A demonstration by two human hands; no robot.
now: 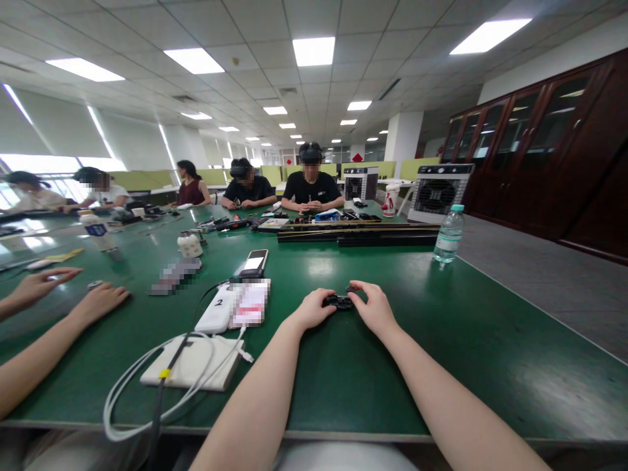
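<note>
on the green counter point(343, 392), we are taking the black part point(339, 302) as our landmark; it is occupying the space between our two hands. we are gripping its left end with the left hand point(314, 309), whose thumb and fingers are closing around it. with the right hand point(375, 309), we are pinching a small dark piece point(350, 288) between thumb and forefinger, at the upper right end of the black part; whether the two are joined, we cannot tell. left of the black part, we are seeing a white power bank point(210, 311) marked "2", lying beside a blurred pink-and-white item point(252, 304). to the left of the black part and beyond it, a phone point(256, 261) is resting. to its left and nearer to us, a white flat box point(184, 374) is lying under a looping white cable point(108, 399). beyond the black part and to its right, a water bottle point(446, 239) is standing upright; straight beyond it, long black bars point(387, 239) are lying crosswise. far left of the black part, a co-worker's hand point(101, 304) is resting.
</note>
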